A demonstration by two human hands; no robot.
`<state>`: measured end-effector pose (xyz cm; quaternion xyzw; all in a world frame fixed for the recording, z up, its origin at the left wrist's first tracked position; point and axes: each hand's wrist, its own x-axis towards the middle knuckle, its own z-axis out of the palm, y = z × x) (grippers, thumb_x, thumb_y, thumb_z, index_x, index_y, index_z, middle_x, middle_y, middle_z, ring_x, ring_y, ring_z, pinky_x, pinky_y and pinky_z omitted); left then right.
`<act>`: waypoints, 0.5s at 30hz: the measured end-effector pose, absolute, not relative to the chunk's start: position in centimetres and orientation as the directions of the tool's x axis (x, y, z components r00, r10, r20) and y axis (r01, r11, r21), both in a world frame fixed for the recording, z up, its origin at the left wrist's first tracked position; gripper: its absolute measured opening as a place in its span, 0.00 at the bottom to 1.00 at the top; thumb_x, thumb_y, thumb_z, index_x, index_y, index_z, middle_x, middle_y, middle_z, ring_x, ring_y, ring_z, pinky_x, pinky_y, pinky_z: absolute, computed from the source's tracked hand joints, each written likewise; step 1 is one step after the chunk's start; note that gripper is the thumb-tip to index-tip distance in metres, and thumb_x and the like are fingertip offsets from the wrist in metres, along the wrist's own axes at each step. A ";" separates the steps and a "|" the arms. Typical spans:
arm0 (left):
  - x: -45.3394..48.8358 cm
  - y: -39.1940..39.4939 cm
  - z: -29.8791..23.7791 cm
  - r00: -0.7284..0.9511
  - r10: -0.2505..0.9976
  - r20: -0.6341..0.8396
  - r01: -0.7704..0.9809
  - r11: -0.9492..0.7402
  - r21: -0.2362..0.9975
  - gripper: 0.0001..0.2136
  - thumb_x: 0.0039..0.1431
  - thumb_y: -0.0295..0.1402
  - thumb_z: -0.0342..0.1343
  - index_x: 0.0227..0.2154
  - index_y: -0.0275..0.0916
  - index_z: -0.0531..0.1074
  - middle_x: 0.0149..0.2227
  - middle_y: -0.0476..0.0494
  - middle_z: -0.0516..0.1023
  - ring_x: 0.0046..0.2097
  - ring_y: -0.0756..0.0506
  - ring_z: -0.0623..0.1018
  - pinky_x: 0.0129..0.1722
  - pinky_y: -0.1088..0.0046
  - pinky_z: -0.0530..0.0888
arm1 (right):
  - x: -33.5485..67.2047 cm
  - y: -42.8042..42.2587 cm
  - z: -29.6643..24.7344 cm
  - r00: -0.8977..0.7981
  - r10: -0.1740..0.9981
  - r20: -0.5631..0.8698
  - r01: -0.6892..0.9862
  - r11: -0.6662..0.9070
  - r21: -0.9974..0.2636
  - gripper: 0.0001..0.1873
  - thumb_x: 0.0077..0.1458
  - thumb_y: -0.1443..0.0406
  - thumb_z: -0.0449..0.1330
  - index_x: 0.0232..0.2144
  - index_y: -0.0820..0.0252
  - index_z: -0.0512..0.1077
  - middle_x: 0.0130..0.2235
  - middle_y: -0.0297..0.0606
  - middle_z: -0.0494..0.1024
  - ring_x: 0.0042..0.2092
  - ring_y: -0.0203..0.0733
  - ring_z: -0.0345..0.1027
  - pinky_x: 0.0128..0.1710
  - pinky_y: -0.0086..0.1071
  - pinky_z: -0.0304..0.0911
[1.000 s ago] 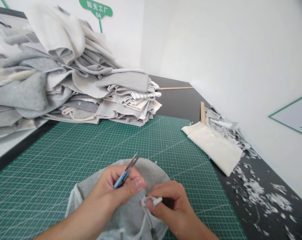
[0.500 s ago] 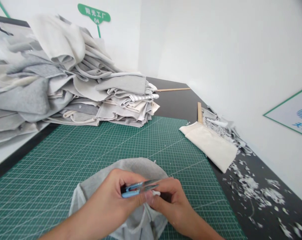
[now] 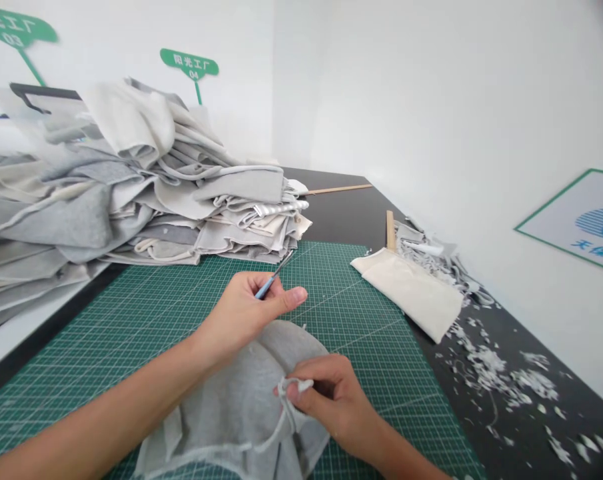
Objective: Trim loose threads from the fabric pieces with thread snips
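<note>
Snips (image 3: 265, 287) held apart from the pinched cloth (image 3: 231, 400).
Left hand (image 3: 246, 307): fingers curled round snips, thumb extended. Right hand (image 3: 334, 393): thumb and forefinger pinch the cloth's edge, presumably keeping it clear of the folds; cloth rests on mat (image 3: 381, 353).

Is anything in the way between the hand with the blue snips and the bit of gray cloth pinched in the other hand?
Nothing visible is. Between the left hand, holding the blue snips, and the pinched part of the gray cloth in the right hand, only more of that cloth shows.
</note>
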<state>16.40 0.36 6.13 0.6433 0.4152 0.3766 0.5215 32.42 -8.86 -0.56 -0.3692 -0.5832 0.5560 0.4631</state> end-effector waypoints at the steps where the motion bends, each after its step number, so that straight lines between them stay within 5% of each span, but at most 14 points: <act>1: 16.4 0.8 6.3 0.381 0.921 0.080 0.169 -0.155 0.973 0.19 0.56 0.46 0.63 0.18 0.39 0.69 0.17 0.54 0.66 0.23 0.51 0.68 0.24 0.77 0.67 | 32.5 -8.8 -0.6 -0.285 0.949 0.135 -0.081 0.116 -0.990 0.12 0.59 0.60 0.64 0.29 0.61 0.83 0.22 0.36 0.75 0.24 0.31 0.59 0.25 0.24 0.53; 4: 15.9 1.5 6.5 0.432 0.892 0.135 0.239 -0.258 0.936 0.11 0.57 0.43 0.63 0.32 0.40 0.81 0.33 0.46 0.83 0.43 0.41 0.80 0.44 0.68 0.76 | 32.7 -8.7 -0.6 -0.274 0.951 0.145 -0.087 0.125 -0.988 0.12 0.59 0.60 0.64 0.31 0.61 0.84 0.23 0.37 0.77 0.25 0.31 0.63 0.25 0.24 0.55; 7: 14.4 1.8 6.1 0.478 0.868 0.133 0.294 -0.301 0.907 0.17 0.57 0.42 0.63 0.48 0.44 0.79 0.51 0.44 0.82 0.58 0.37 0.76 0.59 0.59 0.71 | 32.7 -9.0 -0.1 -0.358 0.911 0.205 -0.043 0.203 -0.978 0.09 0.58 0.64 0.64 0.35 0.63 0.84 0.30 0.41 0.82 0.29 0.34 0.71 0.29 0.25 0.61; 12: 11.2 1.3 4.2 0.538 0.842 0.044 0.384 -0.291 0.876 0.16 0.61 0.45 0.60 0.46 0.45 0.81 0.50 0.44 0.82 0.55 0.36 0.79 0.59 0.56 0.72 | 33.9 -9.3 2.1 -0.726 0.622 0.292 -0.016 0.410 -0.912 0.17 0.56 0.65 0.64 0.46 0.68 0.80 0.41 0.48 0.83 0.42 0.41 0.77 0.46 0.30 0.70; 15: 9.4 0.3 2.6 0.555 0.832 -0.001 0.422 -0.280 0.862 0.17 0.64 0.46 0.56 0.49 0.45 0.80 0.52 0.45 0.81 0.55 0.37 0.79 0.59 0.57 0.73 | 36.6 -9.2 4.7 -0.740 0.639 0.210 0.096 0.410 -0.907 0.23 0.55 0.63 0.67 0.53 0.61 0.77 0.49 0.45 0.81 0.51 0.42 0.75 0.55 0.31 0.67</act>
